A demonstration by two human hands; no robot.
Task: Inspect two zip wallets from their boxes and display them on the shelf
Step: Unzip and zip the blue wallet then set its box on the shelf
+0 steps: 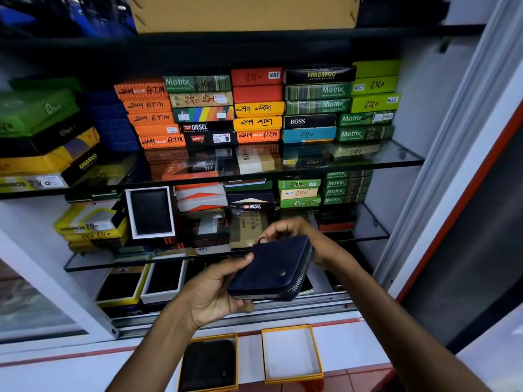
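Shelf-side, both hands [215, 292] cradling wallet [271, 267]

— What can't you make out from where you sit?

— I lose the black wallet [209, 363] at six o'clock: the bottom edge cuts off it and its yellow box [235, 360]. The left hand [215, 292] hides the near corner of the blue wallet [271, 267], and the right hand [297, 236] covers the zip pull.

— And the shelves?

— At nine o'clock the green boxes [34, 108] blur. The boxes [254, 162] under the glass shelf [396, 157] are too dim to read.
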